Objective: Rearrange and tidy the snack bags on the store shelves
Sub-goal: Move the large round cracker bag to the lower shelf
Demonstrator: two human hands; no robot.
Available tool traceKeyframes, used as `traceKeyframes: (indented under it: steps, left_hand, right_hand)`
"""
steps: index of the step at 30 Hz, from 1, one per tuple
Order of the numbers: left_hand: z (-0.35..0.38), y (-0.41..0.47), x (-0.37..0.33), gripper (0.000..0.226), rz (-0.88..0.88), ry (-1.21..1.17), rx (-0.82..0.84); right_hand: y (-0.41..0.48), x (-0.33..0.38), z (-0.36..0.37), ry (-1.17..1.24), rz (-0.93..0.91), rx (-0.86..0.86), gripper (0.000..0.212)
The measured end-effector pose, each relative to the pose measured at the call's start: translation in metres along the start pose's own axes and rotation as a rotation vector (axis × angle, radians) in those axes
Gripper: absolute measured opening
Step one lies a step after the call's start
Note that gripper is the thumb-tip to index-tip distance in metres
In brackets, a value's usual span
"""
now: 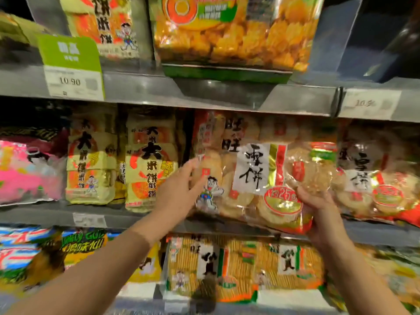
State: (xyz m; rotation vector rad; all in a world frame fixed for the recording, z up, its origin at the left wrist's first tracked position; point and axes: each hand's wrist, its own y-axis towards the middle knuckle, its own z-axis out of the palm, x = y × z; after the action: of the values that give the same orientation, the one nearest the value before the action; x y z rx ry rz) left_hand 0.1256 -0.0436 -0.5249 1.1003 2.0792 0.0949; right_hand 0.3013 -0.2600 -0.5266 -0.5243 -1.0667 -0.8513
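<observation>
A large clear bag of round rice crackers (254, 178), with red trim, a white label and a cartoon boy, stands at the front of the middle shelf (141, 218). My left hand (179, 189) lies against the bag's left edge, fingers spread along it. Gripping the bag's lower right corner from below is my right hand (318, 208). A second bag of the same kind (372, 176) sits to its right. Two yellow rice cracker bags (91, 164) (150, 169) stand to its left.
The upper shelf holds an orange snack bag (231, 35) and a yellow bag (102, 23), with a green price tag (70, 67) reading 10.90. A pink bag (29, 171) lies at the middle shelf's left. Yellow cracker bags (245, 267) fill the lower shelf.
</observation>
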Motion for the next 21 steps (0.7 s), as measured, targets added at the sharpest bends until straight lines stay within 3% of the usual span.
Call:
traceKeyframes:
  steps: [3,6,10,15,18,21]
  left_hand:
    - [0.023,0.01,0.009,0.064,0.076,0.161,-0.02]
    - [0.05,0.009,0.017,0.079,0.122,0.187,0.07]
    - [0.076,-0.005,0.037,0.073,0.092,0.308,0.142]
    - [0.088,-0.007,0.045,0.051,0.084,0.401,0.076]
    - [0.093,-0.001,0.044,0.05,0.067,0.405,0.088]
    - [0.096,0.001,0.044,0.05,0.058,0.466,0.124]
  right_hand:
    - [0.034,-0.019,0.014,0.014,-0.083,0.02,0.046]
    - [0.059,-0.044,0.022,0.018,-0.093,0.0,0.038]
    - [0.088,-0.065,0.01,-0.145,-0.062,-0.032,0.043]
    - [0.105,-0.072,0.01,-0.595,-0.114,-0.21,0.04]
    - [0.103,-0.077,0.02,-0.871,-0.219,-0.381,0.056]
    - [0.084,-0.086,0.027,-1.194,-0.382,-0.397,0.072]
